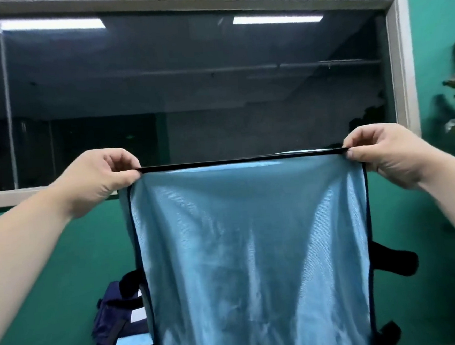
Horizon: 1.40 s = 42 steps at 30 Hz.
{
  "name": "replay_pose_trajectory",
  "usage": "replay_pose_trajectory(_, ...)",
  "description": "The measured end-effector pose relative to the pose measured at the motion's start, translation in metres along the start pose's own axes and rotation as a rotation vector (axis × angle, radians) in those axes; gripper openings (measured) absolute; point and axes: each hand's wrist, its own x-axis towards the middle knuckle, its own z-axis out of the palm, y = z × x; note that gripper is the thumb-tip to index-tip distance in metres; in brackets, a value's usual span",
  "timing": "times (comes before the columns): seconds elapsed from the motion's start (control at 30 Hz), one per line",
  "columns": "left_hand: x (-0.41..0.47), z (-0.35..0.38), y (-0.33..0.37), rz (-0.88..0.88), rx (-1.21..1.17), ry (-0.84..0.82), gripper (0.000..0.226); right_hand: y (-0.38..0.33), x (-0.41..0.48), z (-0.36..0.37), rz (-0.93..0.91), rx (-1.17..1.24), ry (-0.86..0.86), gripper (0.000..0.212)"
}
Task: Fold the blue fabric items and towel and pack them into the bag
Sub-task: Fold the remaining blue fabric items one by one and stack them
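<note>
Both hands, left hand (105, 175) and right hand (381, 153), pinch the top corners of the blue mesh fabric (253, 251), stretched level between them; its long axis hangs straight down, hiding part of the navy bag (115, 315) at lower left.

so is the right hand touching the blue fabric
Touching. Head view shows the right hand pinching the blue fabric at its black top edge.

Forearms angle in from eight and four o'clock; left hand (105, 178) at nine, right hand (381, 159) at three, each pinching the blue fabric (252, 238).
</note>
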Motion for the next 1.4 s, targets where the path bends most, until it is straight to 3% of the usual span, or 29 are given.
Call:
replay_pose_trajectory(0.07,-0.005,0.003,-0.002,0.008,-0.038,0.002,0.02,0.0,-0.003,-0.001,-0.004,0.04,-0.023,0.014)
replay_pose_trajectory(0.17,-0.013,0.01,-0.013,-0.014,-0.07,-0.015,0.02,0.01,-0.006,-0.001,0.02,0.049,-0.059,0.056)
replay_pose_trajectory(0.23,-0.016,0.013,-0.026,-0.047,-0.074,-0.044,0.021,0.02,-0.007,0.001,0.043,0.072,-0.076,0.063)
replay_pose_trajectory(0.3,-0.016,0.017,-0.04,-0.081,-0.06,-0.09,0.025,0.029,-0.008,0.009,0.068,0.065,-0.082,0.051)
replay_pose_trajectory(0.4,-0.009,0.028,-0.062,-0.133,-0.015,-0.131,0.022,0.05,-0.001,0.02,0.108,0.037,-0.071,0.014)
replay_pose_trajectory(0.53,0.009,0.049,-0.096,-0.187,0.006,-0.123,0.012,0.101,0.023,0.03,0.186,-0.062,-0.032,0.017)
replay_pose_trajectory(0.77,0.068,0.084,-0.156,-0.27,0.09,-0.15,0.017,0.187,0.098,0.057,0.266,-0.129,0.035,0.021)
replay_pose_trajectory(1.0,0.112,0.065,-0.132,-0.107,0.138,0.014,0.016,0.169,0.154,0.059,0.125,-0.021,0.209,0.018)
replay_pose_trajectory(1.13,0.08,0.051,-0.112,-0.065,0.186,-0.007,0.011,0.146,0.128,0.053,0.055,0.077,0.179,0.012)
replay_pose_trajectory(1.17,0.067,0.05,-0.108,-0.065,0.192,-0.024,0.011,0.14,0.113,0.052,0.054,0.102,0.149,0.016)
replay_pose_trajectory(1.27,0.019,0.049,-0.101,-0.101,0.231,-0.111,0.017,0.135,0.063,0.044,0.123,0.125,0.026,0.058)
replay_pose_trajectory(1.4,-0.059,0.065,-0.105,-0.204,0.277,-0.283,0.019,0.158,-0.015,0.039,0.29,0.141,-0.113,0.068)
